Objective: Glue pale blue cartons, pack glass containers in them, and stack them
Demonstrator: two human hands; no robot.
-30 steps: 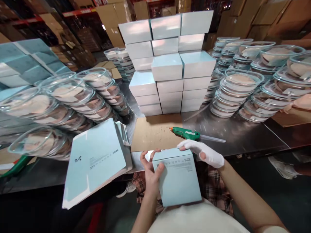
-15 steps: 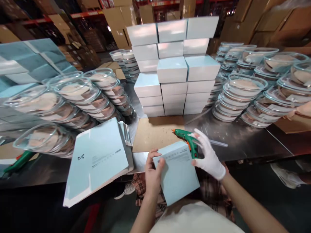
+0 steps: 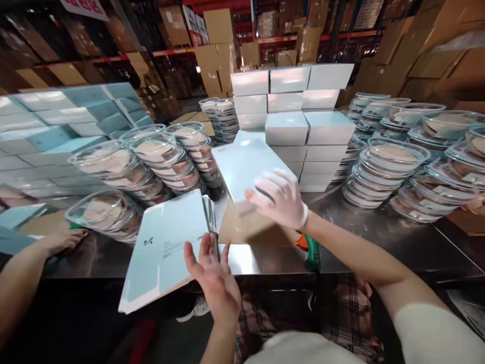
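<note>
My right hand [image 3: 280, 197], in a white glove, is blurred and grips the near end of a light blue box [image 3: 246, 156]. The box is tilted above a cardboard sheet [image 3: 231, 227], in front of the stacked boxes [image 3: 286, 126]. My bare left hand [image 3: 215, 283] is open and holds nothing, its fingers spread beside a pile of flat light blue cartons [image 3: 170, 242] with dark print. Below my right forearm lies a green and orange glue gun [image 3: 312, 253], its front part hidden.
Stacks of lidded glass bowls stand to the left [image 3: 166, 151] and right [image 3: 382, 172]. More blue boxes [image 3: 71, 116] are piled at far left. Another person's hand [image 3: 66, 240] rests at the left table edge. Cartons on shelves [image 3: 220, 55] fill the background.
The blue box has moved from my lap side up and forward over the table, with my right hand. My left hand has let go of it and opened. My view has turned left.
</note>
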